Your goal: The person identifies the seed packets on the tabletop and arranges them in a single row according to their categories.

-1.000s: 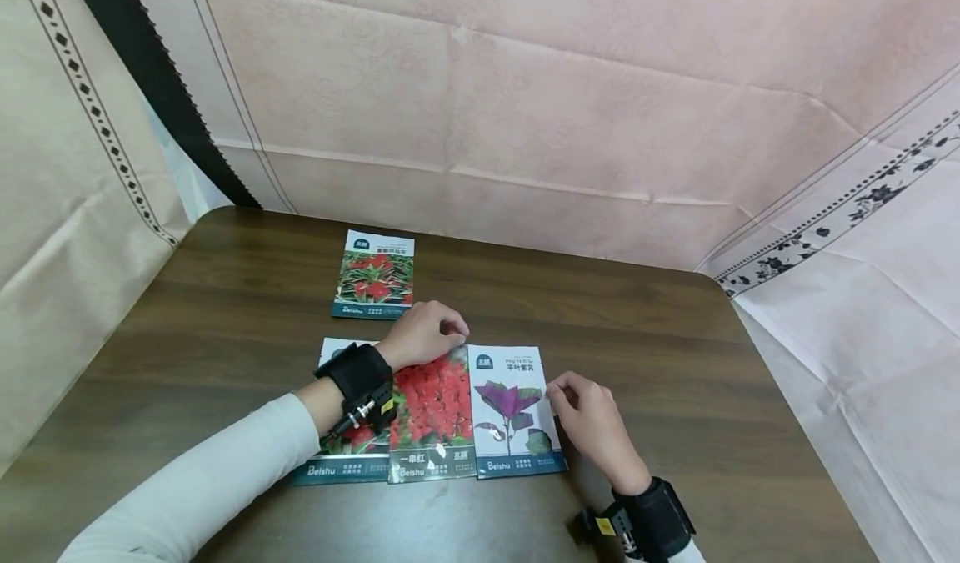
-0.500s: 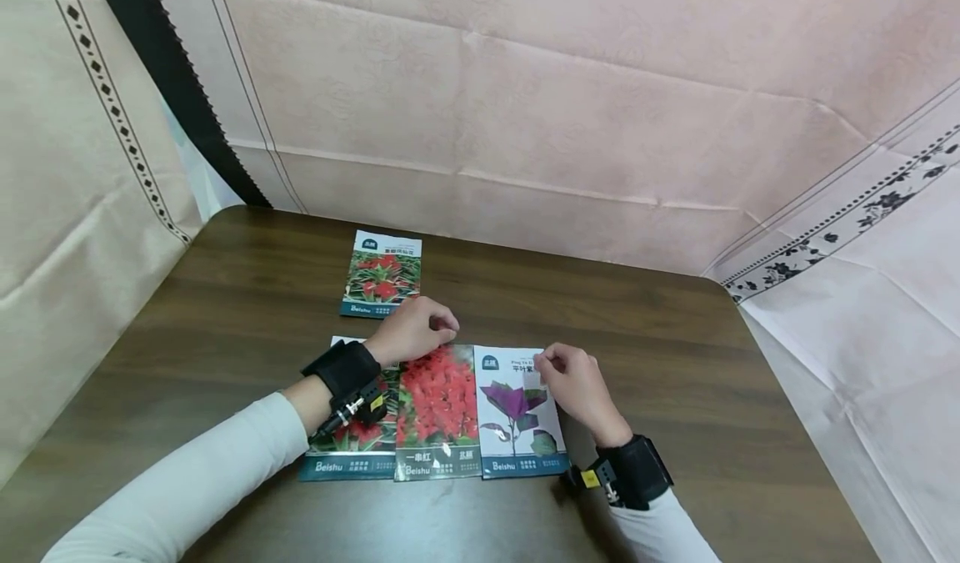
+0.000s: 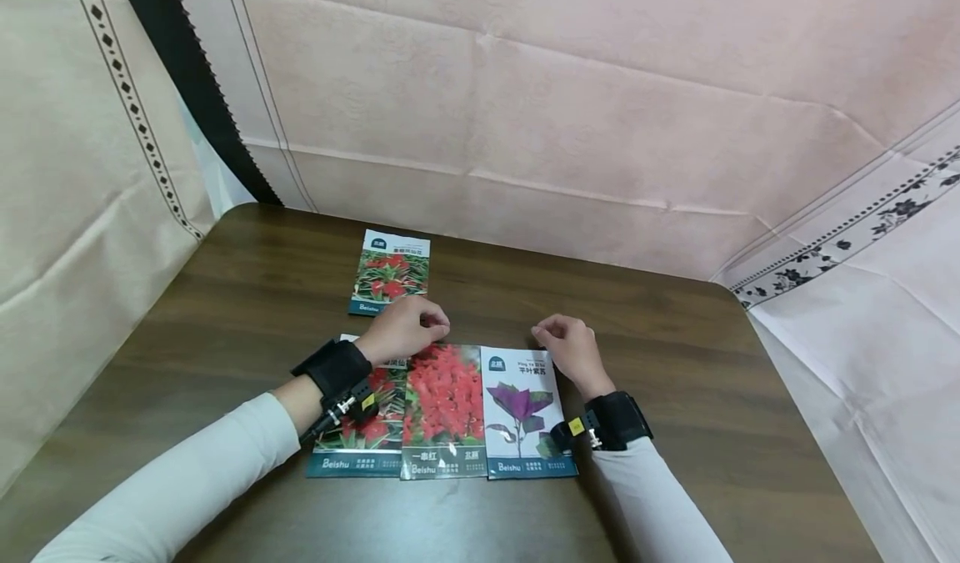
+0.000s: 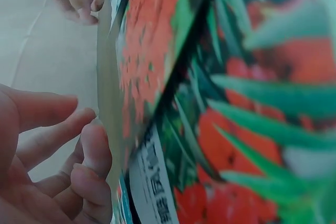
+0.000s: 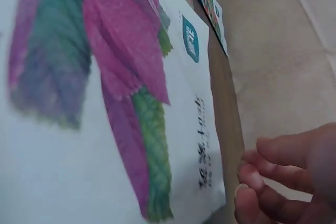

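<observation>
Three seed packets lie side by side in the head view. On the left is a red-flowered packet [image 3: 356, 463], partly hidden by my left wrist. The middle packet [image 3: 444, 404] shows dense red blooms and slightly overlaps it. A white packet with a purple-leaved plant [image 3: 528, 413] lies at the right. My left hand [image 3: 405, 328] is over the top edges of the left and middle packets, fingers loosely bent, holding nothing. My right hand [image 3: 572, 348] is beside the white packet's top right corner. Its fingers bend loosely too, and nothing is between them in the right wrist view.
Behind my left hand, near the table's far edge, lies another red-flowered seed packet [image 3: 390, 271]. The brown wooden table [image 3: 675, 429] has rounded far corners. Pale patterned cloth [image 3: 525, 129] hangs behind it and at both sides.
My right hand has moved away from my body, up along the white packet's right side to its top corner. My left hand has shifted slightly left. The packets stay in place.
</observation>
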Motion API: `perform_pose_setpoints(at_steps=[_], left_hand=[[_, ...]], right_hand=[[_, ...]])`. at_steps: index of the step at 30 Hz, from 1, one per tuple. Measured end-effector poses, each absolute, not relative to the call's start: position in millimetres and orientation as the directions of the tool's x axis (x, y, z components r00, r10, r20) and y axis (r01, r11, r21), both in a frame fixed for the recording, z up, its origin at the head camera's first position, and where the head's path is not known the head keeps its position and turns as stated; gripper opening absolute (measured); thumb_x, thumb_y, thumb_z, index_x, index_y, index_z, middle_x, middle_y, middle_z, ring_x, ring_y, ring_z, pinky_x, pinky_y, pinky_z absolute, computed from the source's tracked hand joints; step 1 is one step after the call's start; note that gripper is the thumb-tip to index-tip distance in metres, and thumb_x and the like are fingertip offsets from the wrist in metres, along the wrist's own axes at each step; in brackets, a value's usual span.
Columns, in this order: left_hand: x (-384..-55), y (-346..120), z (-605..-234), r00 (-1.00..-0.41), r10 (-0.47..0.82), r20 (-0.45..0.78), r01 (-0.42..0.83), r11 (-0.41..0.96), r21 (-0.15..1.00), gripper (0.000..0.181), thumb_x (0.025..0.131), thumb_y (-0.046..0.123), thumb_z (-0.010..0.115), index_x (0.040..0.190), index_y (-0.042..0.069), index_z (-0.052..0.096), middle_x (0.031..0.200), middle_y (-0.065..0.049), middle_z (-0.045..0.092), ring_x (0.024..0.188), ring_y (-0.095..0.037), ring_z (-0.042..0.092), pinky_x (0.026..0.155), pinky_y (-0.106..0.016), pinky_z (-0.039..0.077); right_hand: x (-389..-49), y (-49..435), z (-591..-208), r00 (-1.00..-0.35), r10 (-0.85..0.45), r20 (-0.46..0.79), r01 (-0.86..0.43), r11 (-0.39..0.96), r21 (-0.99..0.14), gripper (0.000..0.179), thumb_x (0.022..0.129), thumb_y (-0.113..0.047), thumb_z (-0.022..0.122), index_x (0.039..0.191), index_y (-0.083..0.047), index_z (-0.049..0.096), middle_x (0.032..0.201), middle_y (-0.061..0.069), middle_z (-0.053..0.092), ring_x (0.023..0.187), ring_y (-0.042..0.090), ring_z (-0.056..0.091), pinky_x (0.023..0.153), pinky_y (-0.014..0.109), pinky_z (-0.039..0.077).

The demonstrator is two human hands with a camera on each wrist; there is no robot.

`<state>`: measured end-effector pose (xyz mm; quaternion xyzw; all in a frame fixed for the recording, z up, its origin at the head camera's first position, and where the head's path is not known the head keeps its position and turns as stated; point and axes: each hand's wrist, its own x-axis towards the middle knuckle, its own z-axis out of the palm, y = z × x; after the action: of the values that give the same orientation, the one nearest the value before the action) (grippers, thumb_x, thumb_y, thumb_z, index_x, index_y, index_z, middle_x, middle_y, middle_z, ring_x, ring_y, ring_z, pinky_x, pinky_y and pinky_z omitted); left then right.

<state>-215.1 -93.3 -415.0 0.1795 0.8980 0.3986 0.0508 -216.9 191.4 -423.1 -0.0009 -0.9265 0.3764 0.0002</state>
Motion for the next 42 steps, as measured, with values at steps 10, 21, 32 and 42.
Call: perform_pose_setpoints(at_steps=[10, 21, 32, 42], left_hand=[[-212, -116, -414, -0.933, 0.349, 0.091, 0.293, 0.586, 0.756, 0.024, 0.092, 0.023, 0.055, 0.107, 0.011, 0.069, 0.101, 0.000, 0.064, 0.085, -0.014, 0.056, 0.081, -0.037, 0.043], [-216, -131, -412, -0.947, 0.301, 0.116, 0.283, 0.606, 0.743, 0.024, 0.093, 0.024, 0.054, 0.107, 0.010, 0.068, 0.099, -0.001, 0.062, 0.081, -0.016, 0.054, 0.077, -0.038, 0.040], [-220, -147, -411, -0.980, 0.194, 0.040, 0.158, 0.643, 0.749, 0.025, 0.092, 0.027, 0.055, 0.105, 0.010, 0.068, 0.090, -0.001, 0.063, 0.077, -0.017, 0.054, 0.069, -0.037, 0.039], [-225, -169, -409, -0.993, 0.116, 0.008, 0.082, 0.644, 0.760, 0.026, 0.093, 0.024, 0.053, 0.107, 0.008, 0.067, 0.094, -0.005, 0.061, 0.083, -0.022, 0.054, 0.072, -0.038, 0.041]], right_hand=[[-229, 168, -421, -1.000, -0.008, -0.009, 0.001, 0.694, -0.720, 0.026, 0.089, -0.034, 0.059, 0.086, -0.011, 0.071, 0.082, 0.001, 0.065, 0.076, 0.020, 0.056, 0.071, 0.035, 0.045], [-238, 132, -418, -0.997, -0.082, -0.008, -0.048, 0.664, -0.746, 0.018, 0.090, -0.025, 0.059, 0.096, -0.011, 0.069, 0.081, 0.003, 0.066, 0.073, 0.019, 0.059, 0.064, 0.031, 0.047], [-240, 96, -419, -0.983, -0.181, 0.001, -0.124, 0.669, -0.733, 0.020, 0.091, -0.023, 0.058, 0.103, -0.010, 0.069, 0.090, 0.000, 0.065, 0.077, 0.017, 0.055, 0.067, 0.031, 0.046], [-236, 72, -415, -0.968, -0.248, 0.042, -0.202, 0.671, -0.714, 0.027, 0.091, -0.021, 0.057, 0.113, -0.007, 0.066, 0.097, 0.002, 0.066, 0.087, 0.013, 0.059, 0.075, 0.032, 0.048]])
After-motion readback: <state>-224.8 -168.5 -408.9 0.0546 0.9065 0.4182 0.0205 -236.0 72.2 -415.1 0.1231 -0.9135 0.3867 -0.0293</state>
